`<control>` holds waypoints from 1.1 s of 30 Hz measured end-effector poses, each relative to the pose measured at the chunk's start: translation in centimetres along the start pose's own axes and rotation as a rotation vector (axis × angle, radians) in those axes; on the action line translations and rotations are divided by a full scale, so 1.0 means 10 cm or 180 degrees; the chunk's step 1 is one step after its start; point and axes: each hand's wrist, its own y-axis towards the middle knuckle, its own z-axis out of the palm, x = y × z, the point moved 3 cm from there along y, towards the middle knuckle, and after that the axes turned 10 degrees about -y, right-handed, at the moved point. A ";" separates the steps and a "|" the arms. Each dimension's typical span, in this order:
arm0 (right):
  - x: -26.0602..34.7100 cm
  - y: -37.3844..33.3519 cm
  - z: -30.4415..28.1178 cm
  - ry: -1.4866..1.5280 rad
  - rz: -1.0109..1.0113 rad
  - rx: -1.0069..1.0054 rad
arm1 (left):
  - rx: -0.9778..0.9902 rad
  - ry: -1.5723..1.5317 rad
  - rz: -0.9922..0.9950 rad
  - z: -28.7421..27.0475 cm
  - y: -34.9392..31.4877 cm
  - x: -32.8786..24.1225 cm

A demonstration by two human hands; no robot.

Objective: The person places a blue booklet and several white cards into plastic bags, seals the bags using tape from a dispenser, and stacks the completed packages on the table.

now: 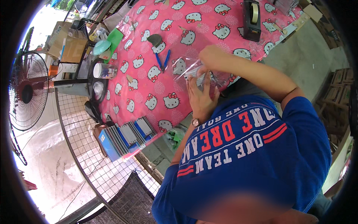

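Observation:
A clear plastic bag (180, 67) lies crinkled on the table's near edge, with something pale inside that I cannot make out. My left hand (200, 98) rests on it, fingers stretched and spread over the plastic. Closed at the far side of the bag, my right hand (213, 58) pinches the plastic; its fingertips are partly hidden. Blue-handled pliers (163, 61) lie to the left of the bag, apart from both hands. Beyond them sits a small dark grey piece (155, 39).
A pink patterned cloth covers the table (143, 84). At the far right stands a black tape dispenser (252, 22). Spiral notebooks (128, 136) line the near left edge. A clear jar (104, 71), a teal bowl (101, 47) and a fan (28, 91) are on the left.

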 end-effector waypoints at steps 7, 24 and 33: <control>0.05 -0.51 -0.02 0.0451 -0.0977 -0.1181 | -0.0436 -0.1093 -0.0062 -0.26 -0.09 0.33; -0.21 0.05 0.45 0.2254 0.0192 -0.0704 | -0.0121 -0.2904 -0.1628 -0.28 0.63 0.75; -0.10 -0.06 0.34 0.3059 -0.1172 -0.0536 | 0.0639 -0.3716 -0.0441 -0.35 0.47 0.89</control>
